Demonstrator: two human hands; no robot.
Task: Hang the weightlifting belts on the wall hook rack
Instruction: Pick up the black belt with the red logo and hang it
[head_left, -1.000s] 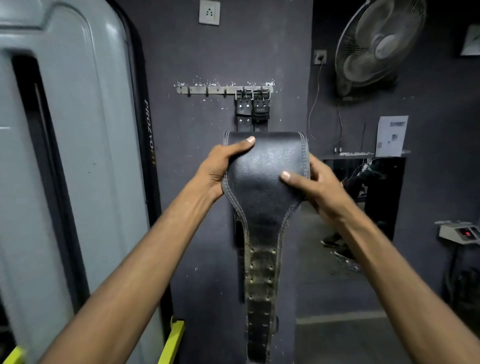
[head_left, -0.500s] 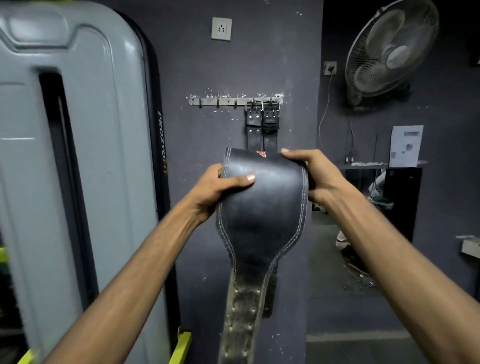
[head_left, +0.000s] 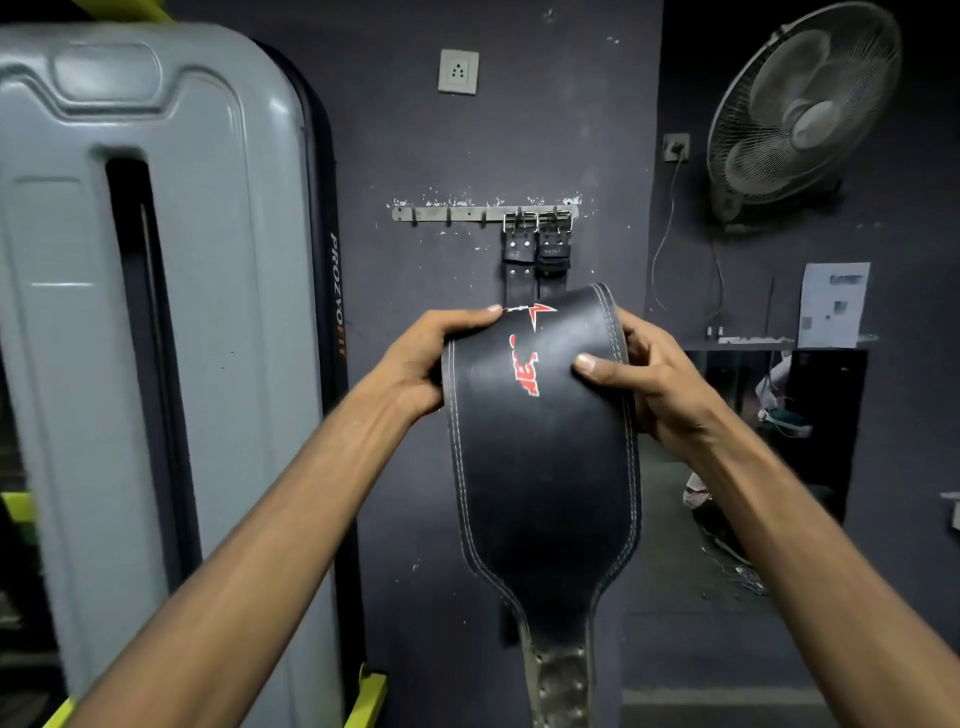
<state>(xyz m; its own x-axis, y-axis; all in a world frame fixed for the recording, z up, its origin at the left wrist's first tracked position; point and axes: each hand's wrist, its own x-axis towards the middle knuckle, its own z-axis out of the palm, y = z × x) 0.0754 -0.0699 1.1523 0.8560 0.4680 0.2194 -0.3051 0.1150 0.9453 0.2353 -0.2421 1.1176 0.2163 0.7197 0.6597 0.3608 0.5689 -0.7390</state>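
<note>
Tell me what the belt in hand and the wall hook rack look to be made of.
The weightlifting belt held by the left hand and right hand looks like black leather or a leather-like material: smooth, faintly glossy, with pale double stitching along its edges and a printed red logo. The wall hook rack seems to be bare metal: a dull grey strip with small hooks, scuffed and unpainted.

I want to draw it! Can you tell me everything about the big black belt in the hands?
The belt looks like black leather, wide at the top, with pale stitching along its edges and a red logo. It narrows to a worn strap with punched holes, hanging down. The left hand and right hand grip its sides, below the hook rack.
</note>
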